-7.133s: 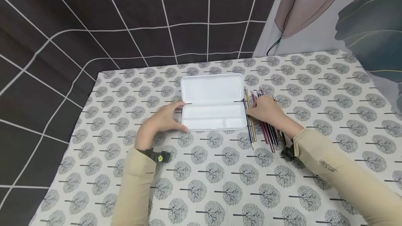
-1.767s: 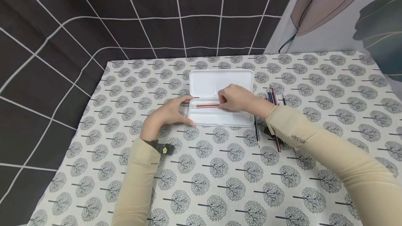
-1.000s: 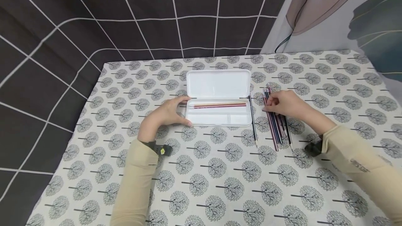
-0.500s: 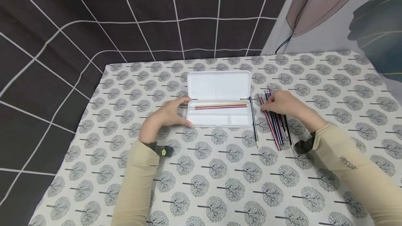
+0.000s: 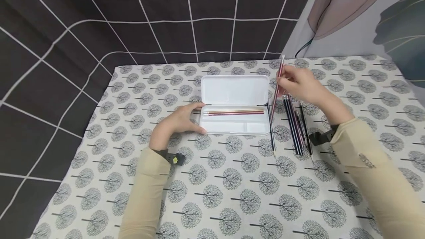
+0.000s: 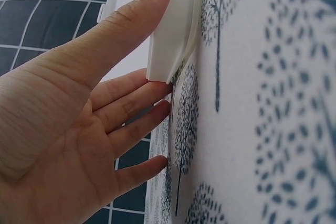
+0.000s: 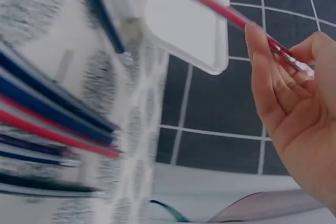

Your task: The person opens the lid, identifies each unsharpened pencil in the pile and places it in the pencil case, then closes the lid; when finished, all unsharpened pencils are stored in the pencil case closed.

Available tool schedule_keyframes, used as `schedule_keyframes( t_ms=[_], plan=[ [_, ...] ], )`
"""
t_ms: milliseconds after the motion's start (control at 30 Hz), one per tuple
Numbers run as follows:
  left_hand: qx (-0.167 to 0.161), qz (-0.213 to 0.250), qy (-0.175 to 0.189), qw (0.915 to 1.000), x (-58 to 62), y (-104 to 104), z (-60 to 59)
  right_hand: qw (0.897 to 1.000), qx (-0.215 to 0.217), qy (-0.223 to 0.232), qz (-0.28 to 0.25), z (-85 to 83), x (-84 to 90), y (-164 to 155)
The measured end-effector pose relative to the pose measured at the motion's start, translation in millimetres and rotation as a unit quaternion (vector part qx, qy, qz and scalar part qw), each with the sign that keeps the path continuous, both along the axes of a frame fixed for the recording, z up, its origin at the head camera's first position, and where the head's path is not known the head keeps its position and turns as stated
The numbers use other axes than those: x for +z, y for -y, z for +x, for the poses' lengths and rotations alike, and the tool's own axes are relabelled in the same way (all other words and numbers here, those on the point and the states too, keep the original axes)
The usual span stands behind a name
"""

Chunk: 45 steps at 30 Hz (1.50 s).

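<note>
A white pencil case [image 5: 234, 90] lies open on the tree-patterned cloth, with two pencils [image 5: 234, 112] in its long compartment. My left hand [image 5: 177, 121] rests against the case's left end [image 6: 173, 30], thumb on its rim and straight fingers along its side. My right hand [image 5: 299, 84] is lifted above the table right of the case and pinches a red pencil [image 5: 276, 89] near its top end [image 7: 273, 45], the tip slanting down toward the case's right edge. Several more pencils [image 5: 295, 124] lie in a row on the cloth under that hand.
A lone dark pencil [image 5: 271, 132] lies just right of the case. The table [image 5: 232, 187] is covered by the printed cloth, with a dark grid-pattern curtain [image 5: 132, 10] behind and to the left. A leaf-print hanging [image 5: 365, 10] stands at the back right.
My right hand has picked one red pencil from the row and lifted it up and back. Earlier it laid two pencils in the case. The left hand has stayed put.
</note>
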<state>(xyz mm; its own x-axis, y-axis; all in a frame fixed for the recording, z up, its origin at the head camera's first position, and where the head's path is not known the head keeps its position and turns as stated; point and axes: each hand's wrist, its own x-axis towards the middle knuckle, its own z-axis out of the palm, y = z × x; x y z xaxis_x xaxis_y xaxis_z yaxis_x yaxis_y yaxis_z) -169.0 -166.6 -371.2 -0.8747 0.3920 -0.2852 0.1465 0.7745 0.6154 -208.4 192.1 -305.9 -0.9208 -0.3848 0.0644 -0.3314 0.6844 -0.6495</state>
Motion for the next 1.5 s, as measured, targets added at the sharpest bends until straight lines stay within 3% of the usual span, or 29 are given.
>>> schedule_keyframes(
  t_ms=[167, 300, 433, 600, 900, 1100, 1200, 1500],
  plan=[
    [-0.005, -0.001, -0.004, 1.0000, 0.8, 0, -0.7, 0.997, 0.021, -0.074, -0.031, -4.7, 11.0, 11],
    [-0.005, -0.002, -0.004, 1.0000, 2.4, -1, -1.2, 0.992, 0.073, -0.108, -0.003, -5.2, 7.6, 25],
    [-0.008, 0.000, -0.001, 1.0000, 2.6, -1, -0.8, 0.980, 0.122, -0.150, 0.038, -0.8, -2.9, 39],
    [-0.004, -0.005, -0.002, 1.0000, 1.0, 3, 0.1, 0.963, 0.185, -0.190, 0.048, 8.5, -14.9, 63],
    [-0.005, 0.003, -0.005, 1.0000, 1.6, 1, 1.0, 0.938, 0.299, -0.105, 0.143, 5.4, -38.0, 104],
    [-0.005, 0.004, 0.000, 1.0000, 1.5, 0, 1.6, 0.923, 0.319, -0.049, 0.208, 2.4, -46.8, 117],
    [-0.003, 0.006, 0.006, 1.0000, 1.4, 1, 2.1, 0.924, 0.312, -0.031, 0.217, 1.2, -48.7, 120],
    [-0.002, 0.011, 0.008, 0.9999, 0.7, 2, -1.3, 0.944, 0.259, -0.004, 0.206, -3.2, -50.1, 122]
  ],
)
